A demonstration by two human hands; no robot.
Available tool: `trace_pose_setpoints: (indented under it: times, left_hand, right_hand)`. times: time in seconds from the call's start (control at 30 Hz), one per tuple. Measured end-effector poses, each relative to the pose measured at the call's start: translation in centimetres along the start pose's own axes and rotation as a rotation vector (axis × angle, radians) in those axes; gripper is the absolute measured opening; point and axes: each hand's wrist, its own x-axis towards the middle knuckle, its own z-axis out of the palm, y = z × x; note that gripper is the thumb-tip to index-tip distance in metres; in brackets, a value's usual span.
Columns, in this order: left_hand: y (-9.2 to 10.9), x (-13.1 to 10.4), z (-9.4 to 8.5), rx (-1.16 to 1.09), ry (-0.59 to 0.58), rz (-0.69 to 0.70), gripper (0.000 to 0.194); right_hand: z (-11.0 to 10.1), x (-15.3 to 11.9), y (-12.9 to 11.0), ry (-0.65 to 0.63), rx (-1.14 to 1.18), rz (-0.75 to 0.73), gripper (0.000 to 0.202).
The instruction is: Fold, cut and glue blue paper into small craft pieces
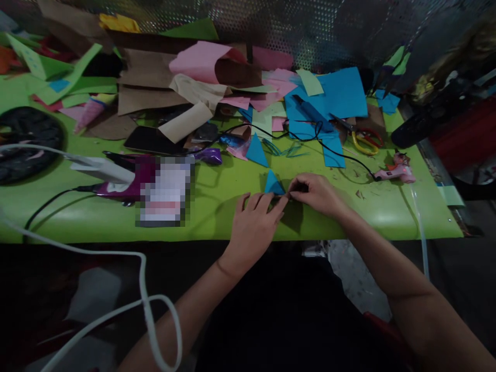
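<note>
A small blue triangular piece [273,183], felt or paper, is on the green tabletop close to its front edge. Along its lower side lie the fingertips of my left hand [251,227], which holds it; the thumb is hidden. At the right corner of the piece, my right hand [318,196] pinches thumb and forefinger together, meeting the left fingertips. The piece's lower edge is covered by fingers. Just beyond is a second, larger blue triangle [256,151].
Coloured sheets and scraps, such as a pink sheet [197,59] and a blue sheet [344,95], crowd the back. To the right are yellow-and-red-handled scissors [366,143], a blue cutter [312,113] and a pink glue gun [397,172]. A phone [166,191] and purple power strip [127,181] sit left.
</note>
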Motion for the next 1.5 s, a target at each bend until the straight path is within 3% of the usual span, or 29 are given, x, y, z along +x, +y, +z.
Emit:
trace_pose_setpoints:
  times: [0.2, 0.53, 0.77, 0.93, 1.27, 1.5]
  left_hand:
    - [-0.4, -0.3, -0.1, -0.023, -0.066, 0.023, 0.042]
    - [-0.9, -0.4, -0.1, -0.023, -0.066, 0.046, 0.040]
    - [-0.7, -0.1, -0.1, -0.029, -0.066, 0.035, 0.038]
    - [-0.8, -0.2, -0.1, -0.040, -0.072, 0.033, 0.040]
    - [-1.0, -0.3, 0.0, -0.032, -0.068, 0.053, 0.043]
    - [-0.8, -0.4, 0.1, -0.003, -0.045, 0.050, 0.040]
  right_hand:
    - [0.0, 0.1, 0.3, -0.007, 0.038, 0.002, 0.004]
    - [-0.2, 0.2, -0.3, -0.023, 0.013, -0.014, 0.006]
    - [-0.2, -0.7, 0.1, 0.114, -0.116, -0.182, 0.005]
    - [-0.5, -2.1, 0.0, 0.235, -0.177, -0.224, 0.010]
    - [1.2, -3.4, -0.2, 0.195, -0.448, -0.269, 0.019]
    - [0.5, -2.4, -0.3, 0.128, -0.290, -0.196, 0.008]
